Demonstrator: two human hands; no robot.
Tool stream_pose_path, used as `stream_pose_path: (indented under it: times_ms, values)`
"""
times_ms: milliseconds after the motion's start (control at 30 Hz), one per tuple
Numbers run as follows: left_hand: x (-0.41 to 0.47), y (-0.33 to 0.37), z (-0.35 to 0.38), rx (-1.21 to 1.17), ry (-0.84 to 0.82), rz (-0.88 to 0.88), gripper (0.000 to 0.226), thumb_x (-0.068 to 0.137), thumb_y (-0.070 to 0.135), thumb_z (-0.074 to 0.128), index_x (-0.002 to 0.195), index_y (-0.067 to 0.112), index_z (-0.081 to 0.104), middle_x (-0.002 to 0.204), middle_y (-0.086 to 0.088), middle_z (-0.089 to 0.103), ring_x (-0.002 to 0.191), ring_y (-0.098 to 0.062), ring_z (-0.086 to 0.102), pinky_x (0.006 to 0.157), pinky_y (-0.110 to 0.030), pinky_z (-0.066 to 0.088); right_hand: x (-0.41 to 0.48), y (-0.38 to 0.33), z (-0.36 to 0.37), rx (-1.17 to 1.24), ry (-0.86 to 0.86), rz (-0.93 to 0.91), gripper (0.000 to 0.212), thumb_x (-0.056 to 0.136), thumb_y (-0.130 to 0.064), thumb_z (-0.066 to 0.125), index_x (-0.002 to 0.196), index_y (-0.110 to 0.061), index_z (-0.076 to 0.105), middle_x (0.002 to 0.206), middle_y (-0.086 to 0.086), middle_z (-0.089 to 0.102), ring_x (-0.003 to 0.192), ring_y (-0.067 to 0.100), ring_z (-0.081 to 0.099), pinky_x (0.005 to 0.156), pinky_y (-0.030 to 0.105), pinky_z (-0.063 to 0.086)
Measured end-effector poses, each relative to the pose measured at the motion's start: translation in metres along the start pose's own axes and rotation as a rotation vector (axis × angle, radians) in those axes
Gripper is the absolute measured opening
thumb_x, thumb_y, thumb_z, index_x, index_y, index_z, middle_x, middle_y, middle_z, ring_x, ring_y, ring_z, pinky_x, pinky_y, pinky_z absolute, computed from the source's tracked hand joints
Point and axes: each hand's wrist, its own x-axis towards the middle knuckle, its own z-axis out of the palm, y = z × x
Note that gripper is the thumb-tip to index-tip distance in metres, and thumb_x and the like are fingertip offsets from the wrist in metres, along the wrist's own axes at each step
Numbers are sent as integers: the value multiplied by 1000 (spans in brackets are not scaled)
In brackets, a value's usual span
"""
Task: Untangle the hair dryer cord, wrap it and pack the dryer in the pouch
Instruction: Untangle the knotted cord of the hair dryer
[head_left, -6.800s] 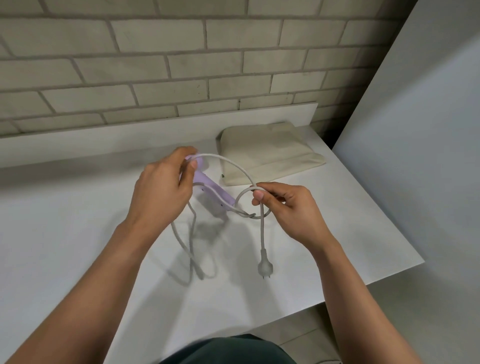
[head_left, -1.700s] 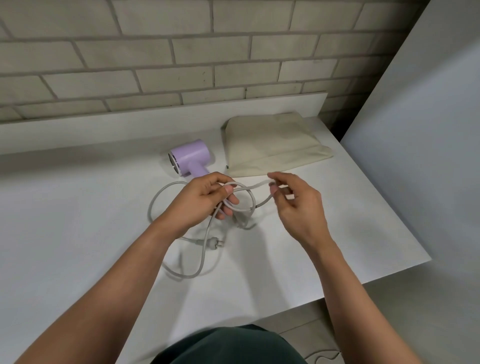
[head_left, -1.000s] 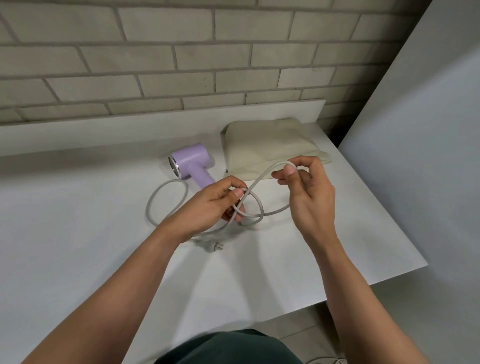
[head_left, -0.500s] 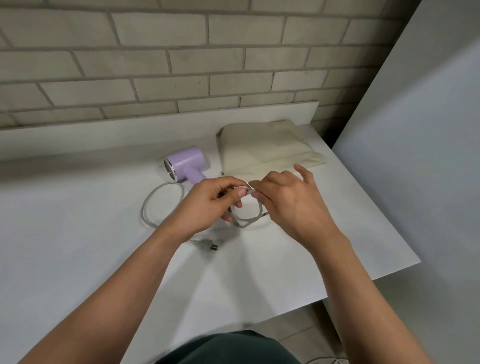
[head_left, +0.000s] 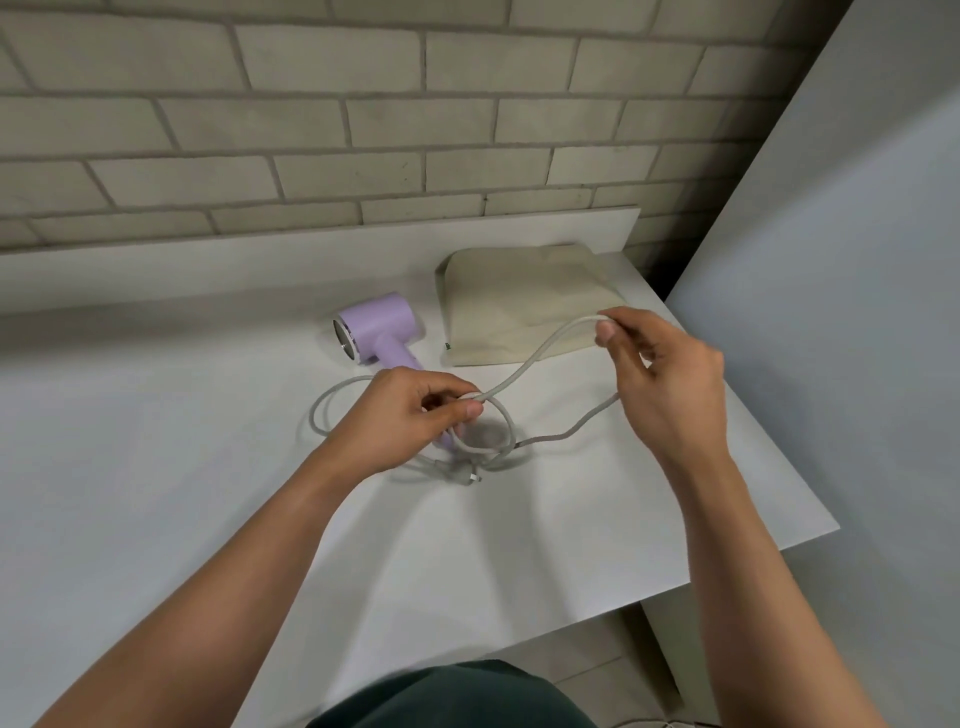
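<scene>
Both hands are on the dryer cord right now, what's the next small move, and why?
Probably bring the right hand over to the left hand and lay its raised stretch of cord there as another loop. The left hand pinches one loop, while slack cord and the plug lie on the table.

The white table (head_left: 156, 467) stands against a brick wall (head_left: 363, 104), with a low raised lip (head_left: 260, 260) along its back edge. A beige cloth pouch (head_left: 519, 301) lies flat in the back right corner. Just left of it, not touching, a lilac hair dryer (head_left: 376, 328) lies on its side. Part of the grey cord (head_left: 313, 415) loops on the surface toward the middle, and its plug (head_left: 467, 475) rests there too.
</scene>
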Motion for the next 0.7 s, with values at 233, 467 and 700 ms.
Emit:
stream_pose_path:
  times_ms: [233,467,700]
  values:
    - [3,6,0,-32,36,-8,9,95,24,74,99,23,81,82,6,77,68,-7,66,72,-28,58,-9,-4,11,-406,-136,-518,54,88,-6,66,140,-20,62,141,2,60,114,33,52,93,47,51]
    - [1,18,-2,-88,11,10,14,95,23,72,105,19,81,86,4,78,73,-8,68,71,-16,52,-20,-14,40,-389,-267,-584,24,99,-35,56,105,-24,77,87,-4,66,78,24,56,52,37,51]
    - [-5,11,-4,-135,-7,-45,10,91,22,77,100,22,82,86,-9,77,82,-28,71,75,-20,53,-13,-5,34,-67,-155,-357,20,98,-39,65,109,-29,79,95,-12,71,73,17,62,69,40,55]
